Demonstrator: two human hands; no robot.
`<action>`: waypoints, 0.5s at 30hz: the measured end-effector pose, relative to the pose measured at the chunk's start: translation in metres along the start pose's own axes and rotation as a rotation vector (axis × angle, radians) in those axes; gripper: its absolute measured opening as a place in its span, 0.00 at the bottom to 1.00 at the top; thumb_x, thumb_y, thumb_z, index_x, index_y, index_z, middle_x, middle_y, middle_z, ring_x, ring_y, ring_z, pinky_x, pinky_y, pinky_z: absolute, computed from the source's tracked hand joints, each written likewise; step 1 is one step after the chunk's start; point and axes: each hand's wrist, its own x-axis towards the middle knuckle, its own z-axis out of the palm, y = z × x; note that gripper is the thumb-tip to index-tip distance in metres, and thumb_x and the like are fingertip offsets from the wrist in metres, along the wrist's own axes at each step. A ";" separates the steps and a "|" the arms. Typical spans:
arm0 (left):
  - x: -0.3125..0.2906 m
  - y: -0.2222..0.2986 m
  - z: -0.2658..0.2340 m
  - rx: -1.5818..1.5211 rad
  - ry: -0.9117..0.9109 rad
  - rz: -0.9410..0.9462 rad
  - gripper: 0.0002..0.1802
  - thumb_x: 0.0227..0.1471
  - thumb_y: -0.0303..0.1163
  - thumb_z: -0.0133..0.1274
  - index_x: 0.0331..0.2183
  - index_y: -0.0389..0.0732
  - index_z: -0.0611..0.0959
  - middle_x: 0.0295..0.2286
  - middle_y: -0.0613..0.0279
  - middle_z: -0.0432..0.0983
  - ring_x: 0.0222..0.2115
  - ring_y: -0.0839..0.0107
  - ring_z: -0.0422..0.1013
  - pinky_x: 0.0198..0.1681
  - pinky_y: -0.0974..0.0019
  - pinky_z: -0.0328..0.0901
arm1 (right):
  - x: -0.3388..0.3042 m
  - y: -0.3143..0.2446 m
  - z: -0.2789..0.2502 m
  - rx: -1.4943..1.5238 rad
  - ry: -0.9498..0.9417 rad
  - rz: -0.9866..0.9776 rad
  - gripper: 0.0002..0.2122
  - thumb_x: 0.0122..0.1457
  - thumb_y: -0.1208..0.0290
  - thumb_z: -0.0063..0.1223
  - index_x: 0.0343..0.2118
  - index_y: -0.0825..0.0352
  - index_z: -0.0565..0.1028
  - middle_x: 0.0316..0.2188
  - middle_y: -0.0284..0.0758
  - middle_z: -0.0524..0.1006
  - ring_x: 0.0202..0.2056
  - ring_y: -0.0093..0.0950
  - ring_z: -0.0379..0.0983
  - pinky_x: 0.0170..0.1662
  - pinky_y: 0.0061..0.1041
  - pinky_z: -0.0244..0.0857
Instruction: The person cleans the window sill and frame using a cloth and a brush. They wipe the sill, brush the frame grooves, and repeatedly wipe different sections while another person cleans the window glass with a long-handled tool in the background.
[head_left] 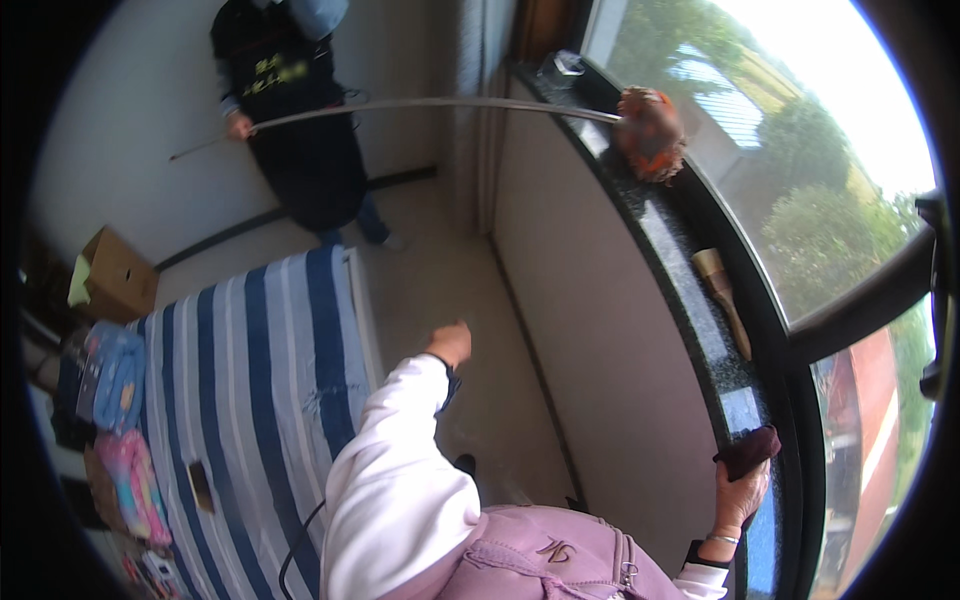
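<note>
I am in a bedroom: a striped bed (235,370) on my left, bundled bedding (118,385) on it, a curtain (473,130) by the window (825,230).

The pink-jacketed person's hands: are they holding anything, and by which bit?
The right hand holds a crumpled maroon cloth by its end nearest the wrist; nothing shows in the left hand.

The left arm (400,430) extends forward mid-scene, left hand (452,343) at its far end; right hand (740,494) grips, near right.
</note>
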 end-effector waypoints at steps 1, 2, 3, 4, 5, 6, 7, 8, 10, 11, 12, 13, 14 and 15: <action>-0.007 0.012 0.005 -0.002 -0.022 0.146 0.20 0.46 0.33 0.50 0.43 0.38 0.79 0.37 0.51 0.77 0.39 0.56 0.74 0.39 0.57 0.69 | 0.000 -0.001 0.001 -0.014 -0.008 -0.002 0.41 0.33 0.64 0.67 0.55 0.70 0.61 0.49 0.48 0.68 0.52 0.44 0.63 0.56 0.37 0.54; -0.013 0.025 0.007 0.139 -0.164 0.315 0.18 0.44 0.32 0.48 0.38 0.35 0.80 0.37 0.48 0.77 0.39 0.52 0.73 0.40 0.55 0.68 | 0.000 -0.002 0.001 -0.036 0.005 -0.011 0.41 0.33 0.64 0.67 0.54 0.71 0.61 0.49 0.48 0.68 0.52 0.44 0.62 0.57 0.37 0.54; -0.023 0.044 0.011 0.166 -0.170 0.411 0.15 0.44 0.36 0.49 0.32 0.39 0.83 0.35 0.52 0.78 0.39 0.53 0.73 0.40 0.54 0.68 | -0.001 -0.003 0.001 -0.092 -0.025 0.046 0.41 0.32 0.64 0.67 0.54 0.71 0.62 0.49 0.48 0.68 0.52 0.43 0.62 0.57 0.37 0.53; -0.030 0.064 0.010 0.217 -0.273 0.560 0.17 0.45 0.40 0.49 0.36 0.41 0.82 0.36 0.53 0.77 0.40 0.54 0.73 0.40 0.54 0.68 | 0.000 -0.005 0.000 -0.074 -0.026 0.054 0.41 0.31 0.63 0.68 0.52 0.72 0.63 0.49 0.48 0.68 0.53 0.43 0.62 0.57 0.37 0.53; -0.042 0.085 0.011 0.199 -0.268 0.654 0.18 0.46 0.39 0.49 0.38 0.41 0.81 0.37 0.55 0.77 0.40 0.55 0.72 0.41 0.55 0.68 | 0.000 -0.007 -0.002 -0.061 -0.003 0.037 0.41 0.30 0.62 0.68 0.51 0.72 0.64 0.48 0.48 0.68 0.53 0.43 0.62 0.57 0.36 0.53; -0.051 0.102 0.007 0.131 -0.253 0.777 0.21 0.48 0.45 0.48 0.41 0.42 0.78 0.39 0.53 0.76 0.41 0.54 0.71 0.42 0.55 0.66 | 0.001 -0.009 -0.004 -0.012 0.001 0.003 0.41 0.30 0.62 0.69 0.51 0.73 0.64 0.48 0.49 0.69 0.53 0.43 0.62 0.57 0.36 0.53; -0.060 0.121 0.000 0.116 -0.225 0.848 0.20 0.49 0.44 0.47 0.40 0.41 0.78 0.36 0.52 0.76 0.39 0.53 0.71 0.41 0.54 0.66 | 0.001 -0.012 -0.006 -0.022 0.005 0.013 0.40 0.29 0.61 0.69 0.50 0.73 0.65 0.46 0.48 0.70 0.52 0.43 0.63 0.57 0.36 0.54; -0.067 0.138 -0.010 0.075 -0.156 0.926 0.19 0.49 0.43 0.47 0.39 0.42 0.78 0.35 0.53 0.76 0.38 0.54 0.72 0.40 0.55 0.66 | 0.002 -0.014 -0.010 -0.010 -0.044 0.034 0.40 0.30 0.61 0.69 0.49 0.73 0.66 0.45 0.47 0.70 0.50 0.43 0.64 0.56 0.36 0.55; -0.084 0.171 -0.030 -0.062 0.027 1.071 0.16 0.49 0.40 0.49 0.37 0.42 0.78 0.32 0.54 0.77 0.36 0.55 0.72 0.37 0.58 0.67 | 0.003 -0.019 -0.016 0.003 -0.041 0.052 0.39 0.30 0.61 0.69 0.48 0.72 0.66 0.45 0.46 0.70 0.49 0.43 0.65 0.55 0.36 0.55; -0.094 0.184 -0.041 -0.169 0.153 1.130 0.14 0.49 0.39 0.50 0.37 0.42 0.78 0.31 0.55 0.77 0.35 0.57 0.72 0.36 0.59 0.68 | 0.004 -0.021 -0.019 0.031 -0.003 -0.002 0.39 0.29 0.60 0.69 0.48 0.71 0.66 0.45 0.46 0.70 0.49 0.43 0.65 0.55 0.37 0.55; -0.104 0.194 -0.051 -0.265 0.271 1.157 0.13 0.49 0.38 0.51 0.36 0.43 0.78 0.30 0.55 0.77 0.34 0.58 0.73 0.35 0.60 0.68 | 0.004 -0.024 -0.021 0.013 -0.033 0.040 0.39 0.29 0.60 0.69 0.48 0.71 0.66 0.45 0.46 0.70 0.49 0.43 0.65 0.56 0.37 0.55; -0.113 0.207 -0.060 -0.386 0.412 1.238 0.12 0.48 0.36 0.53 0.36 0.43 0.78 0.30 0.57 0.77 0.33 0.60 0.73 0.34 0.62 0.68 | 0.005 -0.026 -0.023 0.002 -0.023 0.038 0.38 0.29 0.60 0.69 0.48 0.70 0.67 0.45 0.46 0.70 0.49 0.43 0.65 0.56 0.37 0.55; -0.121 0.224 -0.068 -0.493 0.542 1.300 0.11 0.47 0.33 0.55 0.36 0.43 0.78 0.29 0.59 0.77 0.32 0.62 0.73 0.33 0.64 0.68 | 0.006 -0.028 -0.025 -0.009 -0.004 0.012 0.38 0.29 0.60 0.69 0.48 0.70 0.67 0.45 0.46 0.70 0.49 0.43 0.65 0.56 0.37 0.54; -0.128 0.242 -0.075 -0.546 0.691 1.385 0.12 0.47 0.33 0.55 0.36 0.43 0.78 0.30 0.60 0.77 0.31 0.62 0.73 0.33 0.64 0.68 | 0.005 -0.029 -0.026 -0.020 -0.002 0.054 0.38 0.29 0.60 0.69 0.48 0.70 0.67 0.45 0.46 0.70 0.49 0.43 0.65 0.56 0.37 0.54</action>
